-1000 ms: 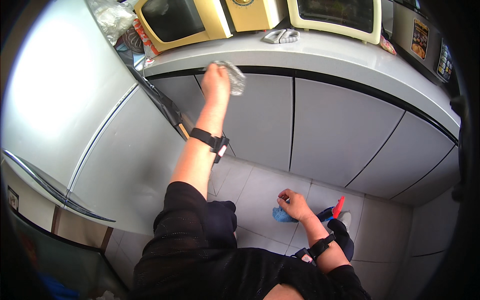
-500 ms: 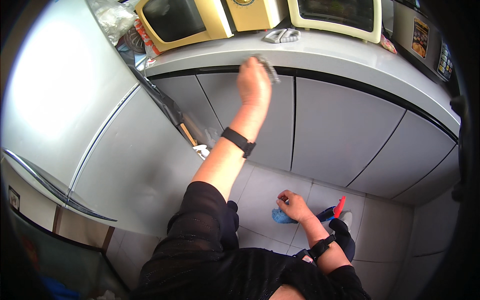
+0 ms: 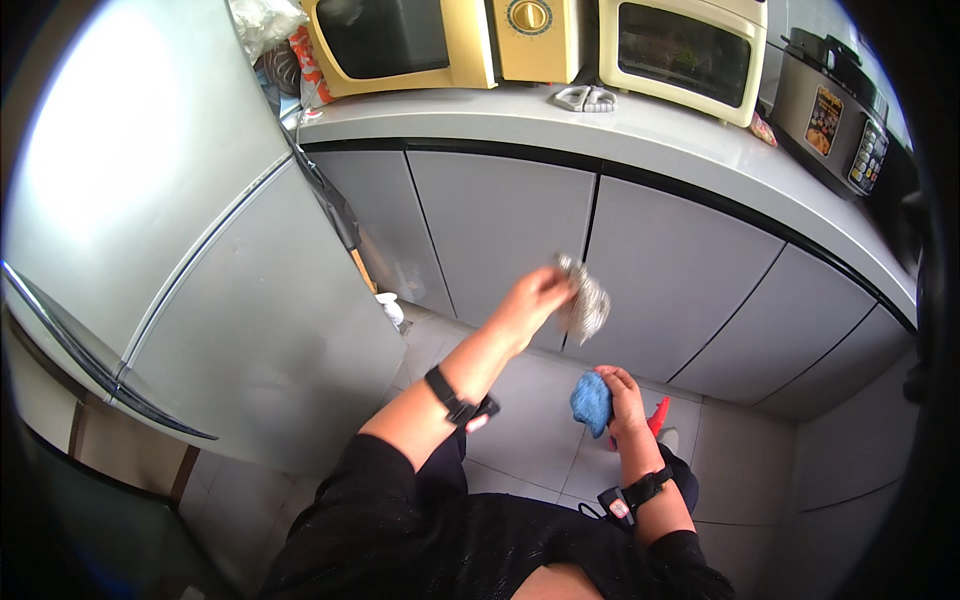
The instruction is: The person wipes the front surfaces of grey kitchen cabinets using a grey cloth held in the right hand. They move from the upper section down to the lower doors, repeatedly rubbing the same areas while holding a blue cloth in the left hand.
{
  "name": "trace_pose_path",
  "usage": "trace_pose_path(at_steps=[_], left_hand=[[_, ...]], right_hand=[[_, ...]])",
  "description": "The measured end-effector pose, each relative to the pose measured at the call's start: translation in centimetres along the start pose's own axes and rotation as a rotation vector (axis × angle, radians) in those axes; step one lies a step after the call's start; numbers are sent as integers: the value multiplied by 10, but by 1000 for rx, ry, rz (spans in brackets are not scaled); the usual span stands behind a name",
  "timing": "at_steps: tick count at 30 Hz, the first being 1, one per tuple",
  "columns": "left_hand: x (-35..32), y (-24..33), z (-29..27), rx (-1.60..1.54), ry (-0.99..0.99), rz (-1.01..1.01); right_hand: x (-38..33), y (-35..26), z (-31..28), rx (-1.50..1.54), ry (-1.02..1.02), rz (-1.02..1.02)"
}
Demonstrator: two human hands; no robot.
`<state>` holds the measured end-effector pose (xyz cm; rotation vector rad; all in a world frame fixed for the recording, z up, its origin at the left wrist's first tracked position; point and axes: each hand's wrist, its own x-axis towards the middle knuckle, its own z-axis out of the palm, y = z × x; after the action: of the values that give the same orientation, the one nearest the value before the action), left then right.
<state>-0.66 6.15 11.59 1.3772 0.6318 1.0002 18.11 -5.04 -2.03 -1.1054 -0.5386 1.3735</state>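
My left hand (image 3: 535, 305) is raised in front of the grey cabinet doors, its fingers pinched on a grey striped cloth (image 3: 585, 307) that hangs crumpled and slightly blurred from the fingertips. Lower and to the right, my right hand (image 3: 625, 398) is closed round a bunched blue cloth (image 3: 591, 404) above the tiled floor. The two cloths are apart. Just behind my right wrist shows a red object (image 3: 659, 415), mostly hidden, whose kind I cannot make out.
A grey countertop (image 3: 430, 113) carries a yellow microwave (image 3: 470, 50), a cream toaster oven (image 3: 606, 45), grey looped handles (image 3: 585, 98) and an electric cooker (image 3: 828, 110). A silver fridge (image 3: 270, 340) stands at left. A white bottle (image 3: 391, 308) is between fridge and cabinets.
My left hand has come down from the counter's edge with the grey cloth. My right hand has risen slightly, and the blue cloth now shows higher, gripped in it. The view has shifted.
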Motion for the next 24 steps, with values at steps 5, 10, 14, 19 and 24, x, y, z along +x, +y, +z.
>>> trace_pose_path(at_steps=[5, 10, 14, 19, 24], left_hand=[[-63, -56, -6, -181, -262, -103], [-69, -79, -17, -418, -1, -165], [-61, -81, -40, -522, 168, -237], [-55, -76, -52, -376, 249, -203], [-73, -60, -72, -323, 247, -166]], right_hand=[[-13, -32, 53, 124, -180, -92], [-13, -40, 101, -177, -274, -102], [-15, -37, 127, -1195, -51, -805], [-30, -36, 162, -803, -118, -375], [-10, -71, 159, -522, -2, -440]])
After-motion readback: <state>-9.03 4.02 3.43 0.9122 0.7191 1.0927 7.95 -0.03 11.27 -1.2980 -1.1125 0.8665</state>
